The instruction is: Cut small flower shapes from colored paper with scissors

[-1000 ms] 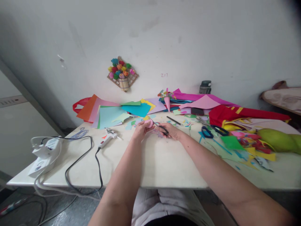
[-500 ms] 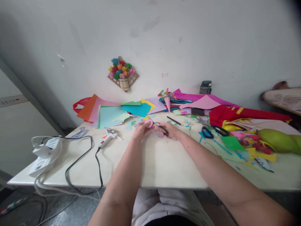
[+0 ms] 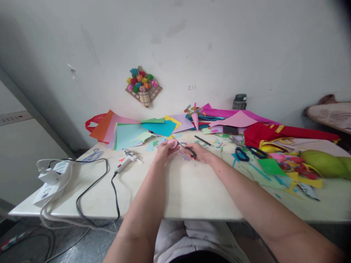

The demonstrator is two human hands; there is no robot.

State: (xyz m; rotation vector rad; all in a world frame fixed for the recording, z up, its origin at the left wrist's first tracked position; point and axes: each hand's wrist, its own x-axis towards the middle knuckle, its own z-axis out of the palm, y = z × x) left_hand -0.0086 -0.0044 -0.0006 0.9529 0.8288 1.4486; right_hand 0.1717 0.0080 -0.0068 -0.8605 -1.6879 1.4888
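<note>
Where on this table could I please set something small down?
The widest bare patch is bounded by the left forearm, right forearm, left hand, right hand and table's near edge. A narrower one lies between the glue gun's cord and left forearm. It is crowded along the wall with coloured sheets, and at right with blue-handled scissors, paper scraps and red cloth.

the tabletop [image 3: 192, 190] is passable between the forearms [image 3: 146, 186]; the glue gun [image 3: 126, 161] obstructs the left.

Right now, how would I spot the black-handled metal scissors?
Find the long cream table. Near its centre, the right hand holds the black-handled scissors beside rounded pink paper in the left hand. Unlike the navy-handled scissors lying farther right, these are held.
</note>
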